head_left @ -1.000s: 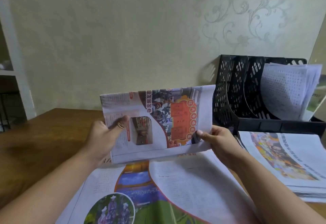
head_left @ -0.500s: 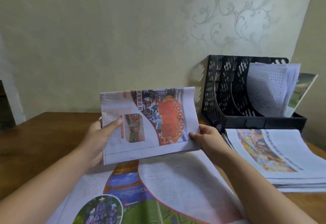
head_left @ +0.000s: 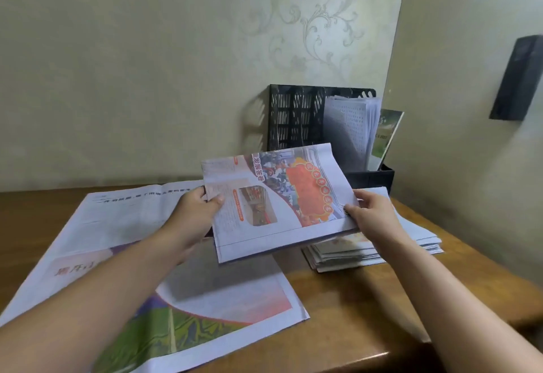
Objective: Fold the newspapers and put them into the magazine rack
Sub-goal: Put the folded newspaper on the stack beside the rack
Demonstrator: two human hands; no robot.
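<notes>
Now my left hand (head_left: pixel 197 211) and right hand (head_left: pixel 371 214) each pinch an edge of the folded newspaper (head_left: pixel 279 199), which I have carried rightward off the open sheet (head_left: pixel 152 255), nearer the magazine rack (head_left: pixel 293 114) on the table (head_left: pixel 352 308); slotting it in looks next.

The folded newspaper (head_left: pixel 279 199) is held above the table, tilted with its far edge raised, colour side up — a red-orange block with round medallions, a crowd photo, a small inset picture. It hangs in front of the black mesh magazine rack (head_left: pixel 296 116), which stands upright against the wall, its left slots empty and folded papers (head_left: pixel 351 128) leaning in the right-hand slot. An open newspaper (head_left: pixel 164 272) lies flat on the table beneath (green and purple artwork near its front edge). A stack of newspapers (head_left: pixel 367 249) lies just before the rack.
</notes>
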